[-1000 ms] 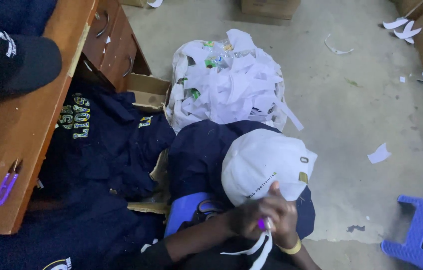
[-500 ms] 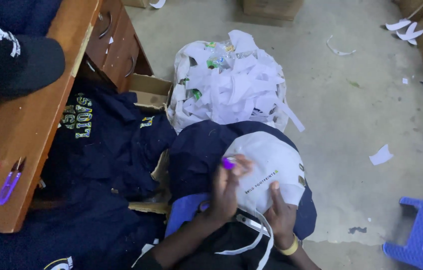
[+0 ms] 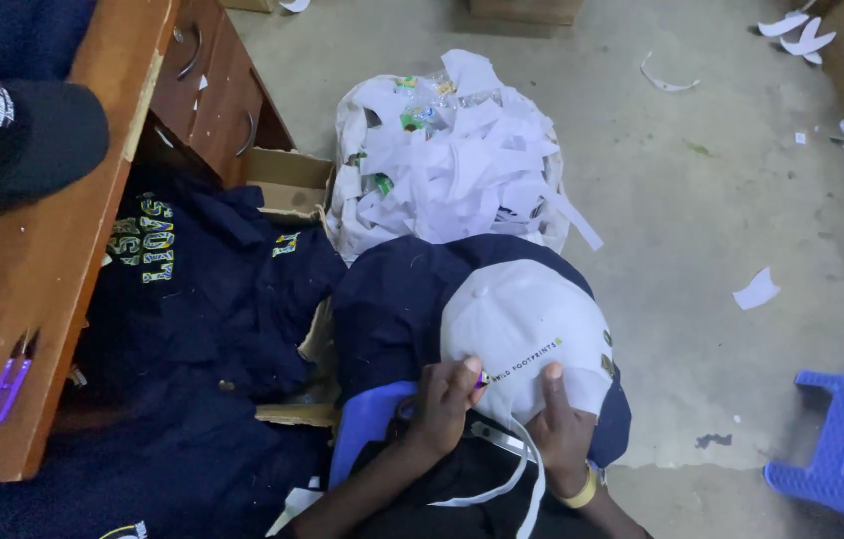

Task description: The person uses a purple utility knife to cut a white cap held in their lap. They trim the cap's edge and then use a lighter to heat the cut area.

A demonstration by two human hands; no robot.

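Note:
A white cap lies crown-up on a pile of dark navy caps in front of me. My left hand rests on the cap's near edge and pinches a small purple tool against the fabric. My right hand, with a yellow band at the wrist, presses its fingers on the cap's near side beside the printed lettering. A white strap hangs down from the cap between my hands.
A sack stuffed with white paper strips stands behind the caps. A wooden desk at left carries a black cap and purple snips. Navy garments lie beneath it. A blue stool is at right; paper scraps litter the floor.
My left hand came down from the cap's top to its near edge with the purple tool. The right hand shifted up onto the cap beside it.

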